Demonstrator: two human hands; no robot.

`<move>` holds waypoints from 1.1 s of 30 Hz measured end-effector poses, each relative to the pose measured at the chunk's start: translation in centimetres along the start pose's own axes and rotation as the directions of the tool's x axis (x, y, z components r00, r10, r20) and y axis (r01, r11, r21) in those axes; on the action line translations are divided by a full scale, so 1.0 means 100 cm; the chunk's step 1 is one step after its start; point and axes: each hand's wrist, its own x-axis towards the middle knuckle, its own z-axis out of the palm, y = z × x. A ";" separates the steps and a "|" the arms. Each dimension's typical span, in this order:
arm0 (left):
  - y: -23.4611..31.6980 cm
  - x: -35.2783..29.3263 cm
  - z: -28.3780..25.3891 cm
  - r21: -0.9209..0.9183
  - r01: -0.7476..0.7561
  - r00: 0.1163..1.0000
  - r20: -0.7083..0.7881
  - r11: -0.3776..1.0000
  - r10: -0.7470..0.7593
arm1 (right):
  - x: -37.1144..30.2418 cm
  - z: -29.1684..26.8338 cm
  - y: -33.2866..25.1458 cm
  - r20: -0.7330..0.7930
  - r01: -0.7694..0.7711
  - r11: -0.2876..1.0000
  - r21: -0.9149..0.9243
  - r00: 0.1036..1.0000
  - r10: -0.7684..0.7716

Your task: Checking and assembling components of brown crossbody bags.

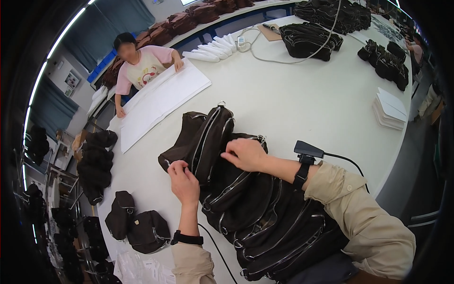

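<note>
A dark brown zippered bag (208, 137) with a silver zip and a metal ring at its top end lies at the far end of a row of similar bags. My left hand (184, 183) pinches the near end of this bag, thumb and fingers pressed together. My right hand (246, 155) is closed at the bag's right side, its fingers curled; what is between them is hidden. Below both hands, several more dark bags (255, 199) lean on one another, zips and rings showing, reaching to the lower edge under my right forearm.
Two small dark bags (149, 231) lie left, near clear plastic wrapping (137, 267). Across the white table (293, 99), a person (142, 66) handles large white sheets (165, 97). White rolled pieces (215, 47), bag piles (309, 40), a cable and a white stack (390, 109) stand farther off.
</note>
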 end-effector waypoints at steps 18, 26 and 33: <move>-0.020 0.022 0.011 -0.337 0.540 0.770 0.567 0.771 -0.291 | 0.011 0.063 -0.038 -0.017 0.468 0.883 -0.045 0.883 -0.469; -0.016 0.001 0.010 -0.276 0.345 0.857 0.482 0.897 -0.181 | 0.030 0.046 -0.011 -0.217 0.069 0.965 0.251 0.976 -0.014; -0.032 -0.027 0.018 -0.374 0.248 0.917 0.388 0.894 -0.092 | 0.068 0.011 0.085 -0.068 -0.564 0.783 0.261 0.799 0.598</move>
